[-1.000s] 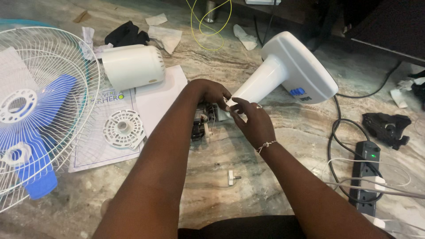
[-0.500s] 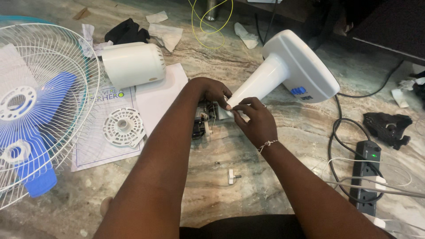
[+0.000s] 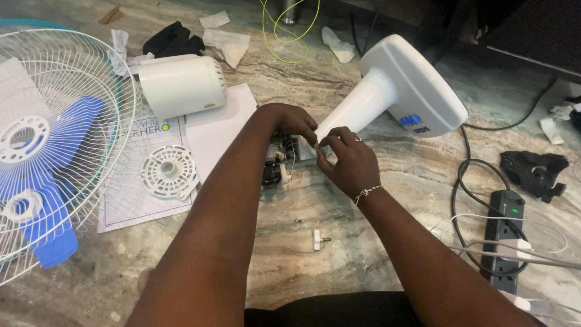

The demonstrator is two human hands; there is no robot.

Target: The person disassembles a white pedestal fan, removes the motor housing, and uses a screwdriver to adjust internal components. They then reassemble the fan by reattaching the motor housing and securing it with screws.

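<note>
**Both hands at the fan motor**

The small motor sat on the tabletop just at the narrow end of the white fan stand, which lay on its side so that end faced me. My left hand curled over the motor's top, fingers closed on it to steady it. My right hand pinched something tiny beside the stand's neck; I could not tell what it was. A small white peg lay loose nearer to me. Farther left, the round white hub plate rested on a paper sheet, with the white motor cover behind it and the fan cage with its blue blade beyond. Compared with a second earlier, my hands had barely shifted, the right fingertips closing slightly nearer the left.
</note>
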